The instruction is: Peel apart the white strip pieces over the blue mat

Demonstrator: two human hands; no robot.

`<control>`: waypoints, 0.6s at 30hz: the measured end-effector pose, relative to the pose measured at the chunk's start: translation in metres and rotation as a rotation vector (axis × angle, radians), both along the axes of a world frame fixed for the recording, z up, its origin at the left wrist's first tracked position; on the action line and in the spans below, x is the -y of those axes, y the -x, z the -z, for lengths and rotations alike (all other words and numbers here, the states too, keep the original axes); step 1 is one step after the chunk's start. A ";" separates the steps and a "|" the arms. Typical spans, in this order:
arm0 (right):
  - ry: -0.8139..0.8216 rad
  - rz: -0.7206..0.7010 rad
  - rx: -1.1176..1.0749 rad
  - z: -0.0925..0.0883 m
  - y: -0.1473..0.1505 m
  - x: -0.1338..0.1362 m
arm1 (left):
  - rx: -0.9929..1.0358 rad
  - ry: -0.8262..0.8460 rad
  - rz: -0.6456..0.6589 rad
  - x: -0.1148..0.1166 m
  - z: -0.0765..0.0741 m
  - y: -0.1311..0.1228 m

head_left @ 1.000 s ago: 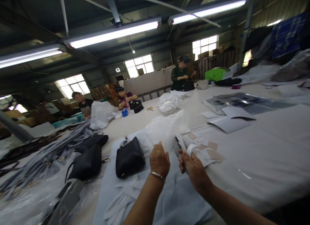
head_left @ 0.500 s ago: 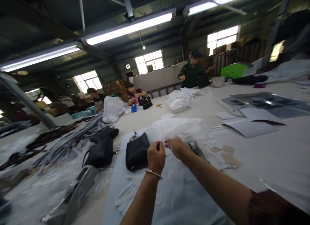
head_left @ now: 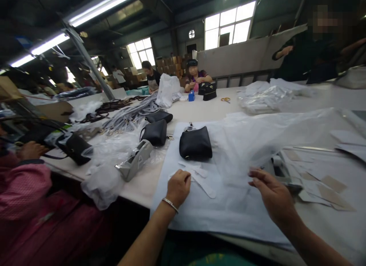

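My left hand, a bracelet at its wrist, is closed above the pale blue sheet. Whatever its curled fingers hold is hidden. Beside it lie long white glove-like pieces. Farther right, my right hand pinches the near edge of a translucent plastic bag between thumb and fingers. The bag spreads, partly blurred, across the sheet and off to the right. A small black pouch with a metal clasp stands on the sheet beyond my left hand.
Left of the sheet are a grey tape dispenser and black pouches. Another dispenser and paper cards lie at right. A co-worker's pink sleeve is close on the left; others work across the table, near scissors.
The view has swung left and down. My hands, close together before, are now well apart, the right one out to the right. The plastic bag is spread wider.
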State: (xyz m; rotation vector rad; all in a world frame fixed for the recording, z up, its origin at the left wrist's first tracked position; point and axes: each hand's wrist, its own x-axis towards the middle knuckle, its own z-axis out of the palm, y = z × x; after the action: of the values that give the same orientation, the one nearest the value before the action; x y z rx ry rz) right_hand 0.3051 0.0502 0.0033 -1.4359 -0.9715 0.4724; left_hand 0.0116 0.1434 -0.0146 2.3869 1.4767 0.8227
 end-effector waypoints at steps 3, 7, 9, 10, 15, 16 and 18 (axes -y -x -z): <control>0.053 -0.071 0.062 0.009 0.015 0.021 | -0.066 0.053 -0.045 -0.009 0.002 0.030; 0.051 -0.134 0.128 0.007 0.035 0.023 | -0.158 0.064 -0.068 0.000 -0.005 0.035; 0.027 -0.176 0.161 0.008 0.042 0.023 | -0.236 0.049 -0.104 0.012 -0.008 0.033; 0.018 -0.196 0.180 0.010 0.045 0.023 | -0.277 0.060 -0.117 0.018 -0.007 0.033; 0.016 -0.309 0.203 0.030 0.052 0.020 | -0.318 0.157 -0.115 0.026 0.010 0.043; 0.001 -0.322 0.186 0.033 0.054 0.018 | -0.349 0.156 -0.112 0.022 0.013 0.045; -0.046 -0.321 0.148 0.036 0.059 0.014 | -0.427 0.143 -0.104 0.015 0.011 0.047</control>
State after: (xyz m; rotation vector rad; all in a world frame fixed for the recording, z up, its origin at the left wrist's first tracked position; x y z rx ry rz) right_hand 0.2458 0.0360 -0.0325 -1.2912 -1.3333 0.5790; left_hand -0.0355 0.1281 -0.0258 2.4952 1.7542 0.2160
